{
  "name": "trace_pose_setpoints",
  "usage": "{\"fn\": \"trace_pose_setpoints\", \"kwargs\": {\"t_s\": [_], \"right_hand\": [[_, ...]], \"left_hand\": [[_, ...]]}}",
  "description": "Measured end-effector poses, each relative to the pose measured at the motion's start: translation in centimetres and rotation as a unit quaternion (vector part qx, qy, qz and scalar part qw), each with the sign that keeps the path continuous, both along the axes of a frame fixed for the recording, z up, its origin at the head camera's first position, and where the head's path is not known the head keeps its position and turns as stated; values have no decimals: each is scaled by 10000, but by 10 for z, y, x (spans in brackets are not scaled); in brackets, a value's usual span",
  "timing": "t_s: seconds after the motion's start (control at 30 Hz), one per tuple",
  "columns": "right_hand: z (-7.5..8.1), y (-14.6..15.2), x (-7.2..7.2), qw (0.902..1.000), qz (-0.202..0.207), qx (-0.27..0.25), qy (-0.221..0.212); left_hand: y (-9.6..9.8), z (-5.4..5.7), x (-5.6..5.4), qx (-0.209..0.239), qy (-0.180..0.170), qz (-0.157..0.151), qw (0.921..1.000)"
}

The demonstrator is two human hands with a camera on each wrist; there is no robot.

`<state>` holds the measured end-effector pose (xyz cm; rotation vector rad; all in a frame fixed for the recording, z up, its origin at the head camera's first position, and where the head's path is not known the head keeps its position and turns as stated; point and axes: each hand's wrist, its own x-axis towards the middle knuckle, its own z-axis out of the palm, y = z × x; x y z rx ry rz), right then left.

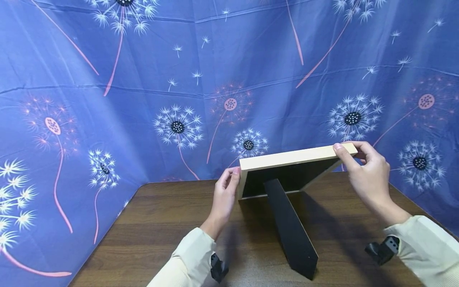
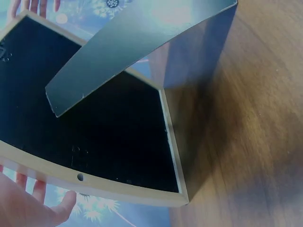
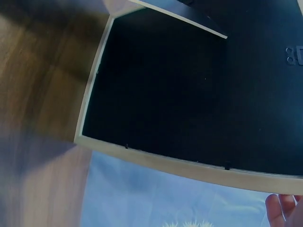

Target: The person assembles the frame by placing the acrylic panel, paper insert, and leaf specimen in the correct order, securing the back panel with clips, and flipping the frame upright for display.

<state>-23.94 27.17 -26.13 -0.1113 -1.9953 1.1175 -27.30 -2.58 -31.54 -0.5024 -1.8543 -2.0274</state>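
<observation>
A picture frame [image 1: 297, 156] with a pale wooden border stands on the table, its black backing [image 2: 109, 142] facing me. It leans away, and a black easel leg [image 1: 292, 231] slants from the backing down to the tabletop toward me. My left hand [image 1: 223, 195] holds the frame's left side near the top corner, thumb and fingers at the border. At the top right corner my right hand [image 1: 370, 175] grips the border, with the thumb on the top edge and the fingers behind. The frame's front is hidden from every view.
The brown wooden table [image 1: 161, 223] runs back to a blue cloth [image 1: 143, 131] with a dandelion print, which hangs behind and along both sides. Dark wrist cameras [image 1: 218, 268] sit at both of my pale sleeves [image 1: 193, 255].
</observation>
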Motion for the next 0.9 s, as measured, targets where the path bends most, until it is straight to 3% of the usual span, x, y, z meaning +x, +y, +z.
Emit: {"fn": "trace_pose_setpoints", "kwargs": {"t_s": [0.37, 0.57, 0.73, 0.9], "right_hand": [[3, 11, -8, 9997, -86, 59, -206], [5, 13, -7, 9992, -3, 356, -179], [7, 5, -3, 9966, -111, 689, 427], [7, -7, 6, 9868, 46, 1093, 1193]], "left_hand": [[4, 0, 17, -318, -11, -156, 9994], [3, 0, 24, -391, -38, -190, 9991], [1, -6, 22, -391, 29, -148, 9991], [-1, -12, 14, -375, -54, -64, 9993]]}}
